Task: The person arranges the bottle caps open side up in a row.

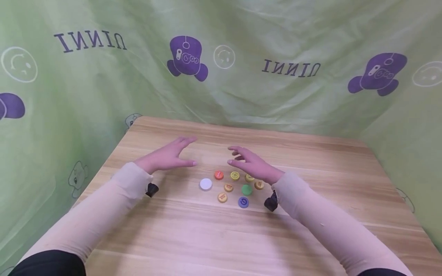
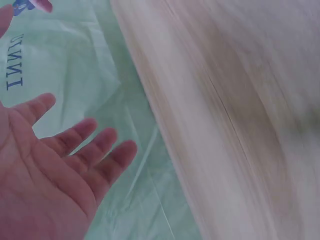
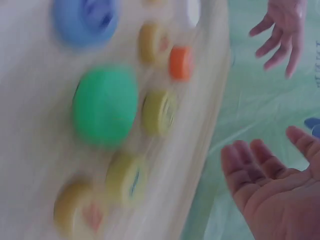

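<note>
Several bottle caps lie on the wooden table: a white cap (image 1: pixel 205 184), a red cap (image 1: pixel 219 175), a yellow cap (image 1: pixel 235 176), a green cap (image 1: pixel 246 189), a blue cap (image 1: pixel 243 202) and some tan caps (image 1: pixel 222 197). My left hand (image 1: pixel 169 155) is held above the table, left of the caps, fingers spread and nothing in it. Over the caps' far right side, my right hand (image 1: pixel 253 165) hovers with relaxed fingers, also holding nothing. In the right wrist view its palm faces up beside the green cap (image 3: pixel 106 105) and its neighbours.
A wood-grain table (image 1: pixel 207 237) spans the space below. Green cloth (image 1: pixel 262 103) with purple figures and mirrored lettering hangs behind and at both sides. Dark wrist cameras (image 1: pixel 271 202) sit under the light sleeves (image 1: pixel 317 207).
</note>
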Demonstrator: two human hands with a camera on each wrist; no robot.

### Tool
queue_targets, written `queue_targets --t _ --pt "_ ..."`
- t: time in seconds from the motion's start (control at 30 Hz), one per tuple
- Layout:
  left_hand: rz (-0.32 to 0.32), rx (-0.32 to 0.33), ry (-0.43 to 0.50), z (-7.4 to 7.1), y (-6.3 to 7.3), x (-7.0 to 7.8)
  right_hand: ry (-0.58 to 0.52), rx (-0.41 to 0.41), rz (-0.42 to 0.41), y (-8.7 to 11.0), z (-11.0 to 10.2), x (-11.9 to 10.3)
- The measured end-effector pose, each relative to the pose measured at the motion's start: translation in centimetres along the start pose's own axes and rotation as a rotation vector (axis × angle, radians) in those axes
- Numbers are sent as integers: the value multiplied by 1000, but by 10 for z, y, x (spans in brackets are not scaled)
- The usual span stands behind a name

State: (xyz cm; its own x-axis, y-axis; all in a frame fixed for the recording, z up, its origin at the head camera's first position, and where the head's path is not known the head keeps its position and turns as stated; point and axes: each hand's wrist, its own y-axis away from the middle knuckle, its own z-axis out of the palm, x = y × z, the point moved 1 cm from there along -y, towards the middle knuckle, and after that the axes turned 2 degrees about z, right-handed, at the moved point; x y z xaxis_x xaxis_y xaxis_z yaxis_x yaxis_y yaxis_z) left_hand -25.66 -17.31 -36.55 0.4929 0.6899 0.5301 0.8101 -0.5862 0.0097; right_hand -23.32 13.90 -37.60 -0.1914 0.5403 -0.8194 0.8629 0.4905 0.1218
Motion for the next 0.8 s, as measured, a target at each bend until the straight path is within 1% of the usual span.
queue_targets --t 0.13,0.23,0.3,0.37,0.47,0.6,0.63,0.67,0.73,0.8 --pt "23 -17 70 4 -1 3 -163 -61 72 -5 15 -7" --pt "17 -43 130 7 -2 4 -286 -125 117 -8 26 -10" --pt "1 -56 173 9 -1 5 -338 -178 123 -11 33 -10" --pt "-30 -65 228 11 2 5 -350 -223 123 -14 41 -9" --pt "-97 -86 379 16 7 5 -344 -266 130 -19 51 -10" --pt "-205 -114 615 30 11 3 -307 -266 174 -23 63 -13" --pt "-229 -120 654 34 11 2 -293 -258 186 -24 65 -13" --pt "-256 -124 684 38 11 2 -278 -250 197 -24 66 -14" --pt "-288 -142 720 45 11 2 -245 -229 209 -25 69 -14" --pt "-310 -164 726 51 11 2 -221 -213 218 -25 71 -14"
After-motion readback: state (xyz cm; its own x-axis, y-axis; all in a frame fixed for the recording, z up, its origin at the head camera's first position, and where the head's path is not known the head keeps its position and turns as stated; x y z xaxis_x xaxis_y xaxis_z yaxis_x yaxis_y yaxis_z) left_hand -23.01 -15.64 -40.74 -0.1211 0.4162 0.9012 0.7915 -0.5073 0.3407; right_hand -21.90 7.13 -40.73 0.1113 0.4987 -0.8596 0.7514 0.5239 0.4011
